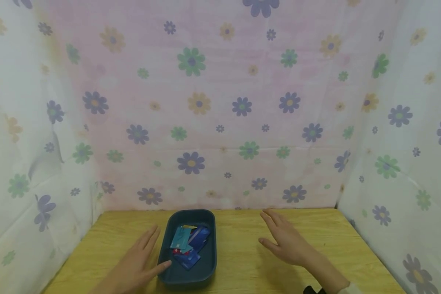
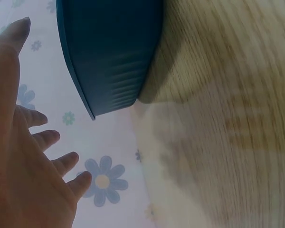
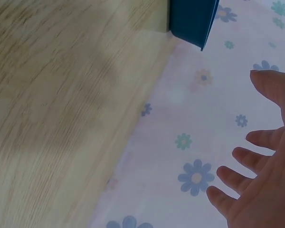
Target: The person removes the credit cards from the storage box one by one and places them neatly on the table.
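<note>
A dark blue plastic bin (image 1: 209, 267) stands on the table, left of the middle in the head view. Inside it lie several flat packets and cards: a light blue card (image 1: 181, 237) on top, dark blue packets (image 1: 199, 239) and a bit of red beneath. My left hand (image 1: 137, 259) is just left of the bin, fingers extended, its thumb over or near the rim; contact cannot be told. To the right of the bin, apart from it, my right hand (image 1: 288, 243) hovers above the table with fingers spread and nothing held. Both wrist views show the bin's outer wall (image 2: 109, 52).
The wooden table (image 1: 239, 245) has a yellowish grain. Behind it and on both sides hangs a flower-print cloth (image 1: 220, 134). A small black item (image 1: 310, 290) shows at the right wrist, by a pale sleeve (image 1: 349, 288).
</note>
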`<state>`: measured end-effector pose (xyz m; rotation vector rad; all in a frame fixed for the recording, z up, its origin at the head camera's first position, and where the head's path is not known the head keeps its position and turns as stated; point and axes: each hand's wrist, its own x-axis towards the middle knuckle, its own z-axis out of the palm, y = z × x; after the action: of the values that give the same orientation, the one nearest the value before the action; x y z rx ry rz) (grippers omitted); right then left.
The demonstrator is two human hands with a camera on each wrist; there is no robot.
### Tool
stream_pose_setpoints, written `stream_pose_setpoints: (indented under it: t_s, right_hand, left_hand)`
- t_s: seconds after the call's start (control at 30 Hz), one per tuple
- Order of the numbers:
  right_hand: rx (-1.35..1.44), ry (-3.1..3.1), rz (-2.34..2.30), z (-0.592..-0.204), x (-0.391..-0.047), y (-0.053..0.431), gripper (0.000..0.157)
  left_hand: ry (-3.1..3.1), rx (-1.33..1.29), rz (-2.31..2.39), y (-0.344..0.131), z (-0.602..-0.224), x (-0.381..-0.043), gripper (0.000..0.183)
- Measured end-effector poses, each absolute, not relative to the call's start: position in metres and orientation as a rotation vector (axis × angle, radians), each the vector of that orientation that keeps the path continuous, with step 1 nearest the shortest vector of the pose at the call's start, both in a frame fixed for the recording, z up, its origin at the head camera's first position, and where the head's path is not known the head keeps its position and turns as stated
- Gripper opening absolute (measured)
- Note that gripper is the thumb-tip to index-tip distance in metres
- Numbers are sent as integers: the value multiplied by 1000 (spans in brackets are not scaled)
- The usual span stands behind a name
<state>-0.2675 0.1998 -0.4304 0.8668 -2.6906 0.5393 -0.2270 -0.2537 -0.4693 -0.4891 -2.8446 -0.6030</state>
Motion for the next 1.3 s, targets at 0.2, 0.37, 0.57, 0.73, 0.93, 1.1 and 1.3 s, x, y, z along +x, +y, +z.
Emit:
stream_pose_setpoints:
  t_s: [0.2,0.37,0.57,0.73,0.93,1.1,1.3]
  right_hand:
    - [900,-2702,595,-433,-266,190,72]
    - [922,-2709,639,-435,-265,182,72]
    - [941,-2715,678,-435,-261,174,72]
    - [968,-2736,710,-437,-262,167,73]
    - [1005,-2756,774,-439,-264,155,74]
    - [1025,-2761,787,-439,-264,145,74]
    - [1037,-2781,803,-438,-265,134,74]
  left_hand:
    - [-2898,-473,-633,-250,-472,-226,102]
    - [-2867,-515,-648,-246,-477,-224,103]
    - [-2851,-566,-631,-242,-483,-223,107]
    - [-2891,-550,-645,-238,-484,-222,110]
    - [-2916,-560,-643,-236,-490,-222,109]
    - [-2960,-532,-654,-235,-494,-224,111]
    - [-2979,-517,-675,-233,-494,-223,111]
